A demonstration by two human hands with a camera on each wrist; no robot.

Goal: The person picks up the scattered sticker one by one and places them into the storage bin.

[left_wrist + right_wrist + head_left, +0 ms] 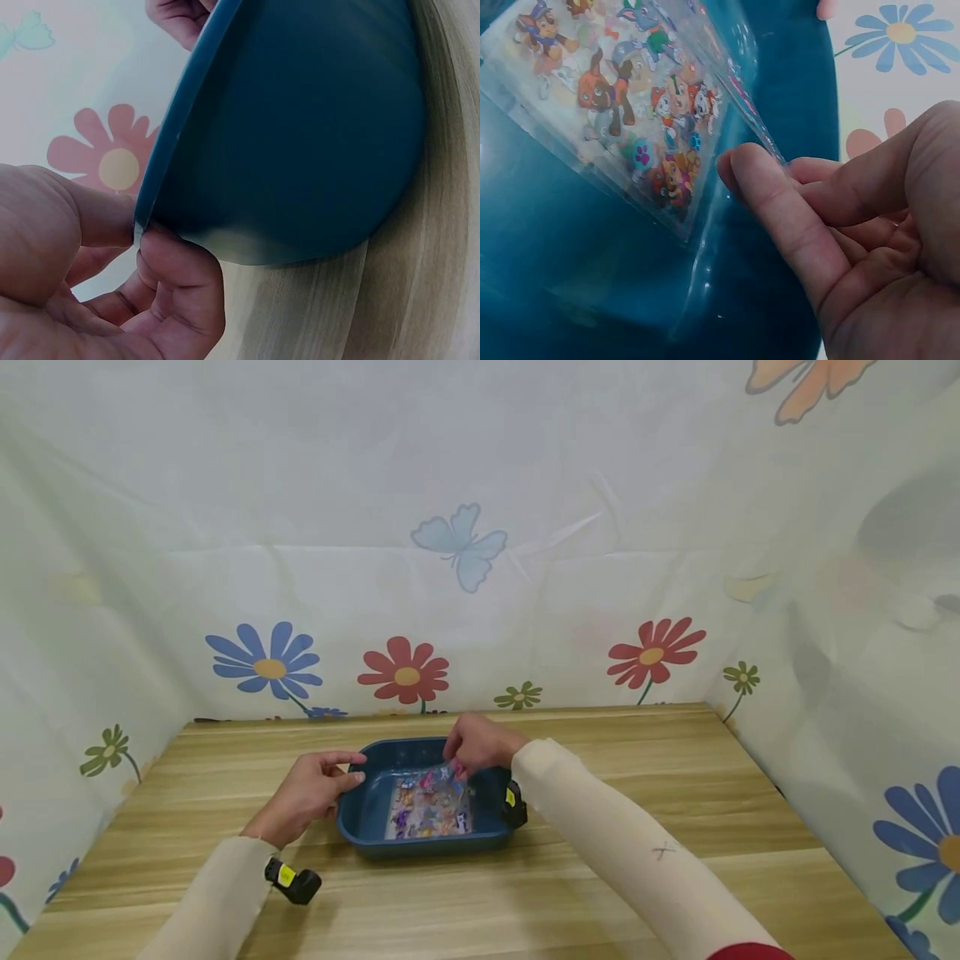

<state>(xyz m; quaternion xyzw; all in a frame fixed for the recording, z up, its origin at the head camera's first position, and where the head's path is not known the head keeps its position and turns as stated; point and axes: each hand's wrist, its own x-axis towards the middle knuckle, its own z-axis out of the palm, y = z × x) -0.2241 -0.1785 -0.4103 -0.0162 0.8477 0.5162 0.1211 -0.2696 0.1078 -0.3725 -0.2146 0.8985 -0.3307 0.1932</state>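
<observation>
A blue plastic basin (431, 846) stands on the wooden table, with clear sticker sheets (427, 810) of small colourful figures lying in it. At the basin's left side my left hand (307, 789) pinches the rim between thumb and fingers; the left wrist view shows the rim (159, 161) held this way. My right hand (482, 745) reaches over the far right part of the basin. Between its thumb and fingertips it pinches the edge of a clear sheet (742, 97), raised above the others. Cartoon puppies are printed on the sheets below (611, 94) in the right wrist view.
The wood-grain table (637, 827) extends around the basin on all sides. Behind it hangs a pale cloth (540, 610) with printed flowers and butterflies, which also closes off both sides. A small black camera (296, 883) sits on the left wrist, another (514, 806) on the right.
</observation>
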